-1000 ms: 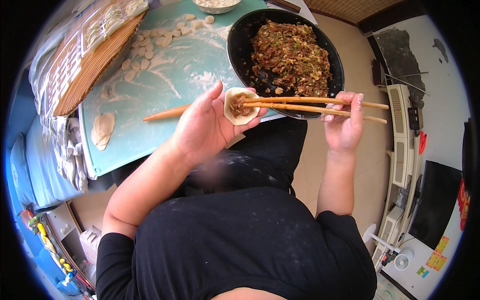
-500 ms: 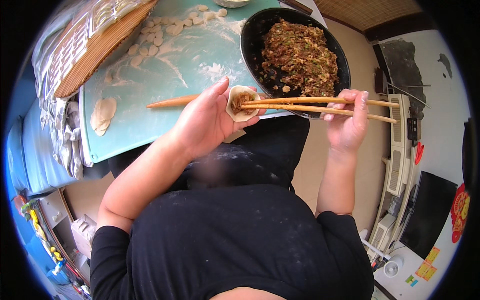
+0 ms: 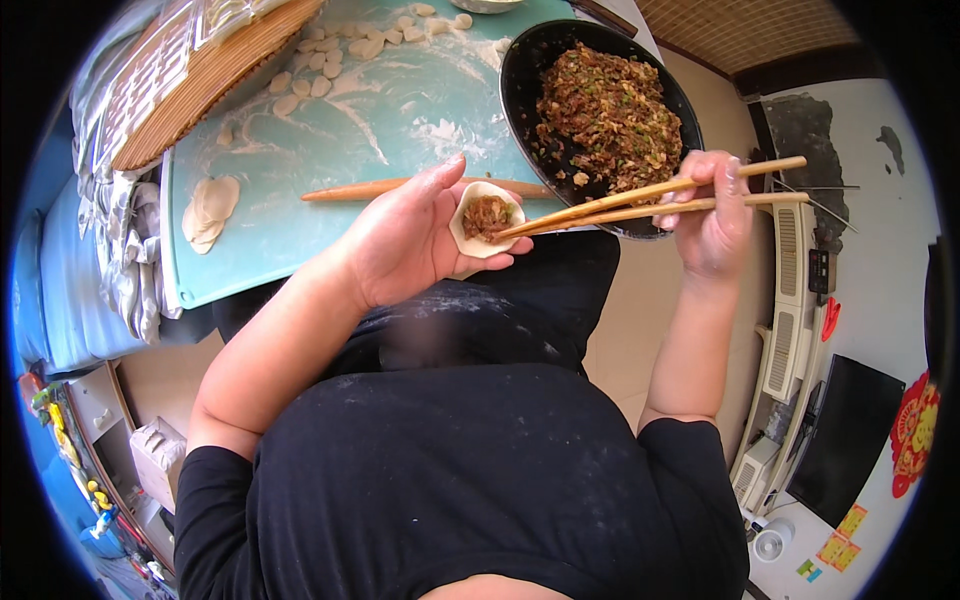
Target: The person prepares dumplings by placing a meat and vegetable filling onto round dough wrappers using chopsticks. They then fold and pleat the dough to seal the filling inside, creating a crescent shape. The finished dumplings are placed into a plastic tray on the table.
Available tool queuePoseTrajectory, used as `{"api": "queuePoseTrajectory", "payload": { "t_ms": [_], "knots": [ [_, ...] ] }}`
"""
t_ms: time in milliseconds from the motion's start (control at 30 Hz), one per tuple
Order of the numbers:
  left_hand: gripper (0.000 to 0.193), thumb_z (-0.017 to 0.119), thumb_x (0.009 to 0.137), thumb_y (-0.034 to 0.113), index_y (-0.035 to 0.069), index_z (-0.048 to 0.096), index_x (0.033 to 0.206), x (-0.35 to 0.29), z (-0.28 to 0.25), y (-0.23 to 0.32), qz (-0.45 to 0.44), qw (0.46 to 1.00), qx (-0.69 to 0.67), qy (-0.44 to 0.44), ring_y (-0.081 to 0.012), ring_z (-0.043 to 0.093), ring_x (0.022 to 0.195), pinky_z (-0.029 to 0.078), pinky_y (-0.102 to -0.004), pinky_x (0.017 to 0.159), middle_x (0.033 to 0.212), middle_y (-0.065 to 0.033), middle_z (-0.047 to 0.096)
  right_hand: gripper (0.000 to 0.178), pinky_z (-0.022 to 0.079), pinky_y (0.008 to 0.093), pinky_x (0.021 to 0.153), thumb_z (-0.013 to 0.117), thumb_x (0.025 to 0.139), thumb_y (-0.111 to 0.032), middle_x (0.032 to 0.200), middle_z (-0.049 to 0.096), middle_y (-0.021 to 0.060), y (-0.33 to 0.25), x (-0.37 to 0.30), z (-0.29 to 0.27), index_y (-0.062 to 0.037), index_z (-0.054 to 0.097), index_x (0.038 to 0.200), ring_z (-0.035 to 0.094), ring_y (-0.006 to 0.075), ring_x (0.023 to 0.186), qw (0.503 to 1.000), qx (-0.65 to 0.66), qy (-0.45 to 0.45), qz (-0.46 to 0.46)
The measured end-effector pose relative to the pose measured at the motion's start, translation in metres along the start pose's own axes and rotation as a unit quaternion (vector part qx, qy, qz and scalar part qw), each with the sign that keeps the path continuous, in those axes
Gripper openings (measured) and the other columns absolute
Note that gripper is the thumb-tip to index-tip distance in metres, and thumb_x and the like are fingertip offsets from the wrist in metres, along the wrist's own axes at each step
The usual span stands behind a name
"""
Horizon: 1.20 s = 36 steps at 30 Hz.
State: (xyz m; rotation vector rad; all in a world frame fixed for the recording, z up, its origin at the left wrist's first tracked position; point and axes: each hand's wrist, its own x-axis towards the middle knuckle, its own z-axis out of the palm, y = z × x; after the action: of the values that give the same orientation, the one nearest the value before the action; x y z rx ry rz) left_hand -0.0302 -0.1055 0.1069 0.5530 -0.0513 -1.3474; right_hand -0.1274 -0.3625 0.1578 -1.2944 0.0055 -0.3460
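On the cupped palm and fingers of my left hand [image 3: 405,240] lies a round dumpling wrapper [image 3: 484,189], its edges curling up around a mound of brown minced filling [image 3: 487,217]. My right hand [image 3: 712,222] grips a pair of wooden chopsticks [image 3: 640,196]. Their tips meet at the lower right edge of the filling. A large black pan [image 3: 525,110] stands just beyond, holding a heap of the same minced filling [image 3: 615,115]. Partly hidden behind my left hand, a wooden rolling pin [image 3: 345,190] lies across the table mat.
Flat wrappers [image 3: 210,212] are stacked at the left of the flour-dusted green mat [image 3: 270,230]. Several small dough pieces [image 3: 370,48] lie toward the back. A ridged brown board [image 3: 215,90] with white trays occupies the far left. Part of a bowl [image 3: 487,5] shows at the far edge.
The chopsticks have drawn back to the right and their tips have come together at the filling's edge. My right hand has shifted right and slightly up. More of the filling shows.
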Motion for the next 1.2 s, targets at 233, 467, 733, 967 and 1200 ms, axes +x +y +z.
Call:
{"api": "queuePoseTrajectory", "payload": {
  "t_ms": [233, 467, 733, 967, 1200],
  "knots": [
    [0.063, 0.025, 0.093, 0.047, -0.009, 0.041, 0.118, -0.006, 0.0, 0.0, -0.014, 0.999, -0.036, -0.013, -0.0321, 0.054, 0.104, 0.049, -0.0361, 0.084, 0.113, -0.0231, 0.05, 0.029, 0.049, 0.0289, 0.044, 0.04, 0.094, -0.028, 0.07, 0.051, 0.0078, 0.016, 0.007, 0.002, -0.0043, 0.051, 0.08, 0.053, 0.0163, 0.05, 0.995, 0.093, -0.024, 0.026],
    [0.061, 0.026, 0.093, 0.046, -0.006, 0.04, 0.119, -0.01, -0.006, 0.001, 0.012, 0.999, -0.028, -0.015, -0.0326, 0.053, 0.104, 0.049, -0.0353, 0.085, 0.115, -0.024, 0.05, 0.027, 0.048, 0.0278, 0.045, 0.042, 0.092, -0.031, 0.067, 0.052, 0.005, 0.026, -0.001, -0.004, -0.0084, 0.053, 0.081, 0.053, 0.0147, 0.053, 0.994, 0.097, 0.024, 0.043],
    [0.042, 0.035, 0.093, 0.029, -0.006, 0.04, 0.115, -0.01, -0.025, -0.002, 0.136, 0.975, -0.032, 0.175, -0.0318, 0.053, 0.104, 0.048, -0.0349, 0.086, 0.116, -0.0227, 0.049, 0.029, 0.051, 0.0284, 0.053, 0.047, 0.09, -0.027, 0.074, 0.055, 0.011, 0.039, -0.034, -0.048, 0.0013, 0.049, 0.09, 0.055, 0.0169, 0.057, 0.919, -0.156, 0.362, -0.004],
    [0.036, 0.038, 0.093, 0.024, -0.005, 0.041, 0.114, -0.012, -0.026, -0.003, 0.16, 0.976, -0.066, 0.131, -0.0311, 0.052, 0.108, 0.048, -0.0368, 0.087, 0.117, -0.0218, 0.049, 0.032, 0.032, 0.0183, 0.034, 0.059, 0.084, -0.033, 0.057, 0.049, 0.0007, 0.05, -0.072, -0.042, -0.0026, 0.05, 0.087, 0.046, 0.0078, 0.041, 0.867, -0.281, 0.392, 0.126],
    [0.038, 0.039, 0.093, 0.026, -0.004, 0.042, 0.116, -0.014, -0.023, -0.004, 0.156, 0.981, -0.032, 0.114, -0.0297, 0.053, 0.107, 0.049, -0.0367, 0.086, 0.116, -0.0207, 0.05, 0.034, 0.034, 0.0191, 0.035, 0.056, 0.085, -0.036, 0.055, 0.052, 0.0021, 0.055, -0.093, -0.048, -0.0043, 0.054, 0.074, 0.047, 0.0095, 0.04, 0.898, -0.157, 0.304, 0.275]
  ]
}}
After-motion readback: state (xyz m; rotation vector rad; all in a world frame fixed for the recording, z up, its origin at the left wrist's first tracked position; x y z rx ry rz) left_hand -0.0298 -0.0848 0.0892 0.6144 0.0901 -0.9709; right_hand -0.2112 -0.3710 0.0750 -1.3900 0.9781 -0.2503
